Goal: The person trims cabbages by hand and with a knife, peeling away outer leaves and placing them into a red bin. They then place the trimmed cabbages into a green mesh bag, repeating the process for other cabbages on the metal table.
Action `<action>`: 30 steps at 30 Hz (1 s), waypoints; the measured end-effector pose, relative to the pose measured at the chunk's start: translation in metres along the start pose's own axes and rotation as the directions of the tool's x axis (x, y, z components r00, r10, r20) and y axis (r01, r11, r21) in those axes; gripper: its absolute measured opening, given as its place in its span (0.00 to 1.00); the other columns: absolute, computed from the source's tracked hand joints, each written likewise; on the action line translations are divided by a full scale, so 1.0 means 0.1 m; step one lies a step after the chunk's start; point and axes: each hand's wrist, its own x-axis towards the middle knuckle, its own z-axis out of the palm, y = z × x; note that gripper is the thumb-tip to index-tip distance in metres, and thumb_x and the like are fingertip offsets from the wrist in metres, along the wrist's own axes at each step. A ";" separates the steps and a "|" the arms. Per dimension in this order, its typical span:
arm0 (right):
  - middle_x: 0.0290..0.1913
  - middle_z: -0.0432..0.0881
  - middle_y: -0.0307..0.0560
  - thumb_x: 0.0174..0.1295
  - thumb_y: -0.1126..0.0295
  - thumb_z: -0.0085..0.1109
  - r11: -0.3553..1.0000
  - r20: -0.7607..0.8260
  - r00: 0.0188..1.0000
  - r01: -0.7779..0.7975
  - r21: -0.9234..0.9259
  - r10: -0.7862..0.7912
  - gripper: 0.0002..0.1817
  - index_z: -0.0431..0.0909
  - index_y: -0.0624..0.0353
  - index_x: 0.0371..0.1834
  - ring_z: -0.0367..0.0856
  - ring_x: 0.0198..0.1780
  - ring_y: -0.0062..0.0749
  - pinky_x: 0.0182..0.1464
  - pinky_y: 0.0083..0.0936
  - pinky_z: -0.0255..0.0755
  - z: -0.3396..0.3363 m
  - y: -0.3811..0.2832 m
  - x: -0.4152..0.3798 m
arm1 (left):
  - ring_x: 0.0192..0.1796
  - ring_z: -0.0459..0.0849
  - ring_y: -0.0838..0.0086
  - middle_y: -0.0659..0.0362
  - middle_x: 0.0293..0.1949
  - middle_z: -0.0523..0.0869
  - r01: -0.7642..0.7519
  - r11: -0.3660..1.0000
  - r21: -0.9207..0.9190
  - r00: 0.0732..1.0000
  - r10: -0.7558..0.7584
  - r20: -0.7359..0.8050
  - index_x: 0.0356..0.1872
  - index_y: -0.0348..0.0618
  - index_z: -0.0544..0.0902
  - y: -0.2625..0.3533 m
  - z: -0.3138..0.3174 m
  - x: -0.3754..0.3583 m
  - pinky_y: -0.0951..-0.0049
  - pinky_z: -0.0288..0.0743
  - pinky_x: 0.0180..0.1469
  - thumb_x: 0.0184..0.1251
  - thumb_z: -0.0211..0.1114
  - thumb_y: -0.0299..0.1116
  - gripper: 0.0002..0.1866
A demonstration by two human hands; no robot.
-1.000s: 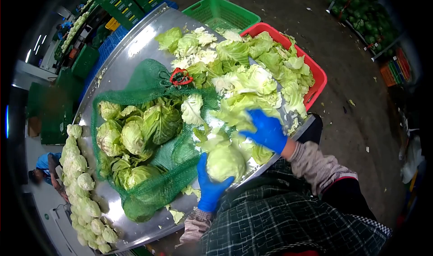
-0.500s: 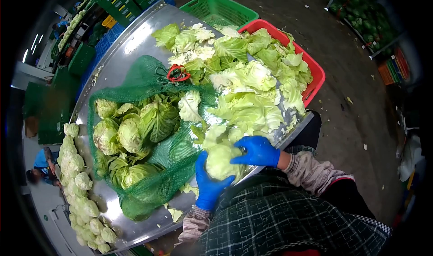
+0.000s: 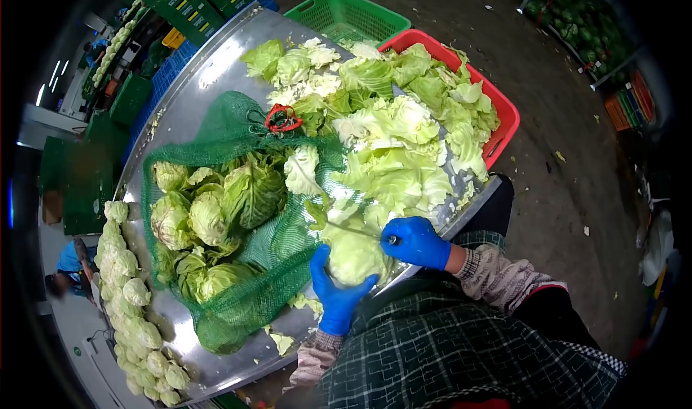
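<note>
A pale green cabbage (image 3: pixel 355 254) rests at the near edge of the metal table. My left hand (image 3: pixel 337 294), in a blue glove, cups it from below and the left, thumb and fingers spread against its sides. Just right of the cabbage, my gloved right hand (image 3: pixel 419 243) is closed round the dark handle of a knife (image 3: pixel 355 230). The thin blade points left across the top of the cabbage, beside loose leaves. Left of my hands lies a green mesh bag (image 3: pixel 277 283), spread open with several untrimmed cabbages (image 3: pixel 209 214) on it.
Peeled leaves (image 3: pixel 396 167) heap across the table (image 3: pixel 216 63) and into a red crate (image 3: pixel 504 113) at its far right edge. A green crate (image 3: pixel 360 16) stands beyond. Trimmed cabbages (image 3: pixel 126 286) line the left edge. A person (image 3: pixel 71 265) in blue is further left.
My right hand has moved from the cabbage's side to its upper right and now shows a knife, its blade over the cabbage. My left hand stays on the cabbage.
</note>
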 end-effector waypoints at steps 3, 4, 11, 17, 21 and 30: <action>0.27 0.83 0.48 0.53 0.63 0.65 0.991 -0.029 0.995 -0.089 0.100 0.093 0.08 0.82 0.55 0.28 0.82 0.28 0.42 0.32 0.33 0.76 -0.11 0.19 0.05 | 0.65 0.68 0.59 0.50 0.62 0.67 -0.064 0.995 0.074 0.997 0.066 -0.029 0.64 0.39 0.62 0.05 0.01 0.06 0.60 0.64 0.68 0.32 0.86 0.38 0.54; 0.25 0.82 0.45 0.55 0.61 0.66 0.980 -0.067 0.981 -0.188 -0.057 0.184 0.11 0.81 0.56 0.26 0.83 0.28 0.38 0.33 0.32 0.76 -0.17 0.24 0.12 | 0.65 0.68 0.58 0.49 0.62 0.67 -0.090 0.990 0.109 0.995 0.094 -0.037 0.64 0.39 0.63 0.08 0.02 0.09 0.60 0.64 0.67 0.33 0.86 0.39 0.53; 0.35 0.84 0.51 0.55 0.46 0.64 0.980 0.208 0.960 -0.197 0.020 0.189 0.23 0.83 0.56 0.38 0.83 0.38 0.49 0.42 0.39 0.76 -0.12 -0.05 0.54 | 0.66 0.68 0.48 0.42 0.66 0.66 -0.599 0.698 0.393 0.795 0.462 0.393 0.64 0.41 0.66 0.16 -0.05 0.28 0.53 0.66 0.65 0.35 0.84 0.45 0.52; 0.31 0.85 0.52 0.53 0.40 0.64 0.952 0.082 0.954 -0.277 -0.128 0.288 0.30 0.84 0.59 0.38 0.85 0.34 0.46 0.39 0.39 0.77 -0.33 0.31 0.33 | 0.66 0.68 0.46 0.42 0.67 0.64 -0.541 0.748 0.385 0.835 0.422 0.354 0.66 0.47 0.63 0.09 -0.16 0.26 0.50 0.66 0.65 0.35 0.84 0.46 0.53; 0.34 0.85 0.52 0.55 0.45 0.66 0.990 0.122 0.990 -0.084 0.114 0.070 0.25 0.85 0.58 0.39 0.85 0.36 0.41 0.40 0.33 0.76 -0.14 0.00 0.23 | 0.66 0.67 0.46 0.41 0.67 0.63 -0.513 0.770 0.379 0.849 0.388 0.359 0.66 0.47 0.63 0.11 -0.17 0.26 0.50 0.66 0.65 0.34 0.85 0.47 0.54; 0.34 0.85 0.48 0.53 0.45 0.64 0.998 0.219 0.976 -0.004 -0.065 0.018 0.23 0.83 0.55 0.38 0.85 0.35 0.44 0.41 0.35 0.77 -0.24 -0.21 0.30 | 0.66 0.68 0.46 0.40 0.66 0.65 -0.514 0.760 0.398 0.850 0.389 0.355 0.64 0.46 0.64 0.13 -0.21 0.25 0.50 0.67 0.64 0.35 0.84 0.48 0.52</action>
